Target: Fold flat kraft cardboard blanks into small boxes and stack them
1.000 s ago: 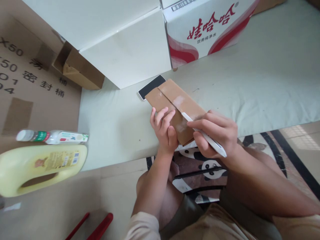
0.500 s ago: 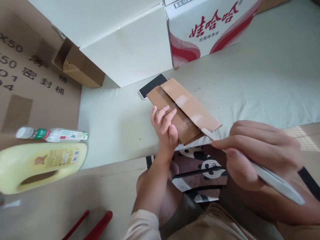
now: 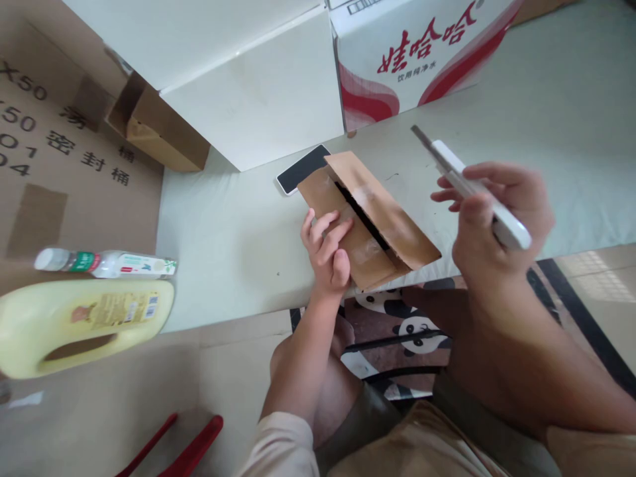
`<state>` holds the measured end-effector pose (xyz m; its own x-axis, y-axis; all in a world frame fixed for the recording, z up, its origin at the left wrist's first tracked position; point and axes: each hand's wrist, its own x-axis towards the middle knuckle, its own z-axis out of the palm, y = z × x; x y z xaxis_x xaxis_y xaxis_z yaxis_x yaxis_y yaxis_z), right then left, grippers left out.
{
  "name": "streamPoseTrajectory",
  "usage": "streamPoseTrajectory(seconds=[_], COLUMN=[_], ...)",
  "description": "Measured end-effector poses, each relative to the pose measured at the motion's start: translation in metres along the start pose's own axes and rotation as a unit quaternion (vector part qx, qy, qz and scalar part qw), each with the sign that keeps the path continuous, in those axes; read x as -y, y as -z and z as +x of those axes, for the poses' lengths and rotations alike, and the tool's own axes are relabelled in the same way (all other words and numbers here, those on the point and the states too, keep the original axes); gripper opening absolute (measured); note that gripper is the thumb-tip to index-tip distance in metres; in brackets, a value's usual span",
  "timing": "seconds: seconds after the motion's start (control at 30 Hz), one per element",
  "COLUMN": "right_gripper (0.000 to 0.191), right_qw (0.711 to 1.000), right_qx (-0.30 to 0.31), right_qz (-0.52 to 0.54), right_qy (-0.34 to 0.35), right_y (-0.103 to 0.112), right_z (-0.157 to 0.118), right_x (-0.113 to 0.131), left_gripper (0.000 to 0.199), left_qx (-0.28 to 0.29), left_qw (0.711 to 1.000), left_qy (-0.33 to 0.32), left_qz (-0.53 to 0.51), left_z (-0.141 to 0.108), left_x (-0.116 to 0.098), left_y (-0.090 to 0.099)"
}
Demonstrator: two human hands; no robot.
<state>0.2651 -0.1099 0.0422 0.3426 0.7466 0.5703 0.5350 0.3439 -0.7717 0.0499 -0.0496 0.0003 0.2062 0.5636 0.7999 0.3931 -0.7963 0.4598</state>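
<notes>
A small brown cardboard box [image 3: 370, 252] lies tilted near the front edge of the cloth-covered surface. Its top flaps are parted along a dark slit, and one flap [image 3: 377, 202] is raised a little. My left hand [image 3: 328, 248] holds the box at its near left side, fingers laid over the flap. Off to the right and above the surface, my right hand [image 3: 501, 218] is closed around a white utility knife [image 3: 470, 189]. The knife's blade is out and points up and left, apart from the box. Just behind the box lies a dark-screened phone [image 3: 303, 169], its right end partly covered.
White boxes [image 3: 258, 99] and a red-and-white water carton [image 3: 412, 73] stand along the back. At left are a large printed carton [image 3: 40, 192], a small open cardboard box [image 3: 163, 132], a clear bottle [image 3: 109, 264] and a yellow jug [image 3: 89, 324]. Red handles [image 3: 193, 447] show below.
My right hand has lifted the utility knife away from the box's near right end, up and to the right. The slit between the flaps is wider, and the right flap stands higher.
</notes>
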Motion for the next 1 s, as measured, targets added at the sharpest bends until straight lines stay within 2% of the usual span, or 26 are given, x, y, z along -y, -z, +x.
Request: streamPoseTrajectory(seconds=[0.07,0.1,0.2,0.27,0.33,0.4,0.47,0.5,0.57,0.67,0.73,0.87,1.0], right_gripper=[0.028,0.027,0.037,0.049,0.061,0.070,0.076,0.077,0.072,0.063,0.067,0.084,0.069], right_qw=[0.997,0.993,0.970,0.954,0.939,0.928,0.925,0.928,0.939,0.959,0.962,0.962,0.973], right_qx=[-0.045,-0.038,0.066,0.123,0.169,0.205,0.224,0.228,0.239,0.259,0.268,0.245,0.164], right_qz=[-0.057,-0.101,-0.221,-0.260,-0.279,-0.286,-0.279,-0.266,-0.220,-0.096,-0.004,0.078,0.049], right_qy=[-0.040,-0.056,-0.075,-0.088,-0.109,-0.126,-0.130,-0.129,-0.114,-0.057,-0.040,-0.091,-0.153], right_y=[-0.011,-0.014,-0.019,-0.022,-0.024,-0.025,-0.026,-0.025,-0.024,-0.021,-0.021,-0.027,-0.033], right_z=[0.007,0.009,0.009,0.008,0.006,0.005,0.004,0.004,0.004,0.002,0.000,-0.006,-0.008], right_x=[-0.019,-0.030,-0.062,-0.078,-0.086,-0.090,-0.090,-0.090,-0.087,-0.078,-0.069,-0.054,-0.049], left_gripper=[0.047,0.048,0.053,0.056,0.058,0.061,0.061,0.059,0.058,0.059,0.055,0.055,0.070], left_qx=[0.009,0.015,0.017,-0.014,-0.056,-0.088,-0.102,-0.103,-0.109,-0.115,-0.109,-0.100,-0.047], left_qw=[1.000,0.999,0.989,0.975,0.939,0.879,0.828,0.816,0.811,0.812,0.813,0.812,0.808], left_qy=[0.019,0.041,0.135,0.206,0.303,0.404,0.473,0.491,0.503,0.501,0.494,0.474,0.472], left_qz=[-0.019,-0.026,-0.056,-0.086,-0.152,-0.235,-0.283,-0.287,-0.278,-0.277,-0.288,-0.325,-0.348], left_z=[-0.002,-0.004,-0.010,-0.013,-0.016,-0.017,-0.016,-0.015,-0.011,-0.005,-0.003,-0.003,-0.003], left_x=[0.012,0.019,0.040,0.051,0.059,0.063,0.064,0.064,0.063,0.062,0.062,0.063,0.061], left_y=[0.007,0.011,0.025,0.031,0.035,0.035,0.035,0.036,0.037,0.042,0.047,0.054,0.053])
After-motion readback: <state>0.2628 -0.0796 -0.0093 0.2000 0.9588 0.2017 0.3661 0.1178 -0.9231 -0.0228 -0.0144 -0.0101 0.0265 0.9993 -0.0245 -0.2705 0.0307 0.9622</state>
